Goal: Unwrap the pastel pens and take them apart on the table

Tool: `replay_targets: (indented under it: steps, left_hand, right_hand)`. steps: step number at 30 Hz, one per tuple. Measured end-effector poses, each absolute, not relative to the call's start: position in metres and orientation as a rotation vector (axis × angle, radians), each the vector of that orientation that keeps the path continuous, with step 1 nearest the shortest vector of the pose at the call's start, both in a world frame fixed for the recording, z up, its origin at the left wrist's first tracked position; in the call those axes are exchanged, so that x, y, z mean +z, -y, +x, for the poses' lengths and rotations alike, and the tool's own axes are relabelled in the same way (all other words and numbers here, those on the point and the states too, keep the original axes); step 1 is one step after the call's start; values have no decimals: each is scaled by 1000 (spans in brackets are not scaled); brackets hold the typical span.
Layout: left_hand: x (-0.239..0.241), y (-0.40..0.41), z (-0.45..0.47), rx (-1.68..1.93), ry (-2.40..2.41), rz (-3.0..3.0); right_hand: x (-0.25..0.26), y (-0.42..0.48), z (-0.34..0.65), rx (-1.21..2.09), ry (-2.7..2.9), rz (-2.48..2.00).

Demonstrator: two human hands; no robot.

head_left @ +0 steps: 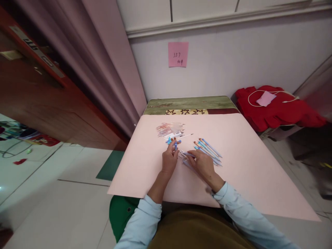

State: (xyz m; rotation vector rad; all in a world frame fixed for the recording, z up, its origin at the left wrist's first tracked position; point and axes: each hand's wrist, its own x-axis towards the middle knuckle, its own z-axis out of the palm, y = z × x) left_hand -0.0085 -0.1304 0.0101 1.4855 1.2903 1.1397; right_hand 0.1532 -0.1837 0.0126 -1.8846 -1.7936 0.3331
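My left hand [169, 159] is closed, pinching a small blue pen part [175, 146] between thumb and fingers. Just beyond its fingertips lies a little heap of blue and brown pen parts [170, 139]. My right hand [203, 165] is closed on a slim, pale pen piece [183, 154] whose tip points toward the left hand; its exact kind is blurred. Pale bluish pen barrels [188, 164] lie under and beside the right fingers. To the right, several assembled pens [209, 150] with blue or brown ends lie side by side. Farther back is a pile of refills [169, 130].
Pink paper [145, 173] covers the table, its patterned back edge [186, 103] showing by the wall. A pink note [178, 54] is stuck there. Red cloth [269, 109] with a white cable lies at right; a brown door [64, 103] and curtain [111, 69] stand left.
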Motion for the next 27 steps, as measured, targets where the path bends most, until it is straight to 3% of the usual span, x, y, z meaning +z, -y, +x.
replay_targets:
  steps: [14,27]
  left_hand:
    - [6,126,-10,1087,-1214,1386]
    - [-6,124,-8,1003,-1217,1582]
  right_hand:
    - [15,185,151,452,1742,-1847]
    - [31,186,150,292,1595,-1627]
